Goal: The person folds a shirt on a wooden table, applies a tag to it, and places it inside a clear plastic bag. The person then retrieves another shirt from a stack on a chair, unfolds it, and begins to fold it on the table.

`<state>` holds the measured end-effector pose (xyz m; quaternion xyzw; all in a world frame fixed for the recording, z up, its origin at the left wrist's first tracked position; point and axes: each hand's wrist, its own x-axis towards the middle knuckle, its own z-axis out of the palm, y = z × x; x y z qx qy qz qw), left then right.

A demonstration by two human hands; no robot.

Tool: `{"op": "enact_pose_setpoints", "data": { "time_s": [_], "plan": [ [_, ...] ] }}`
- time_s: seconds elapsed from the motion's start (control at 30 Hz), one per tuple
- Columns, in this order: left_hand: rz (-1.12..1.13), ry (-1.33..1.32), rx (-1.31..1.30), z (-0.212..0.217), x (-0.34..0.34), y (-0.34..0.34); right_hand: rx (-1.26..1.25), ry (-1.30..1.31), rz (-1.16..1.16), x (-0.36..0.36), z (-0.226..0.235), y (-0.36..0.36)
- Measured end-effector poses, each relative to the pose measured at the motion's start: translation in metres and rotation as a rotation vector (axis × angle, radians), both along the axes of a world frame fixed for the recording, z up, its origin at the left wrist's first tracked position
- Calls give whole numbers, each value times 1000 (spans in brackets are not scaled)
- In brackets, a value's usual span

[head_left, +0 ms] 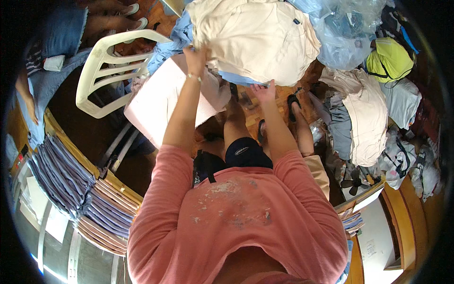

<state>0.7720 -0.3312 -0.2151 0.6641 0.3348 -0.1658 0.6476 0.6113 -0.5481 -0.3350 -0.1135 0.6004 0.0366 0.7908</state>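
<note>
Cream garments, top centre, over wooden floor; left hand at their edge, grip unclear; right hand loosely spread; white chair upper left.

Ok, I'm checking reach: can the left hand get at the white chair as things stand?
Probably yes: the white chair stands close beside the left hand, seemingly only blue cloth between, though that hand is at the cream cloth.
</note>
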Motion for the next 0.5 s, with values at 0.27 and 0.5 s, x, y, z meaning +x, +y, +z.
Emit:
{"op": "enact_pose_setpoints", "data": {
  "time_s": [0.27,0.5],
  "plan": [
    [-62,9,-4,-80,-167,-73,-37,90,-11,27,35,12],
    [-133,552,-928,-34,-155,-92,14,-201,-10,56,42,-37]
  ]
}}
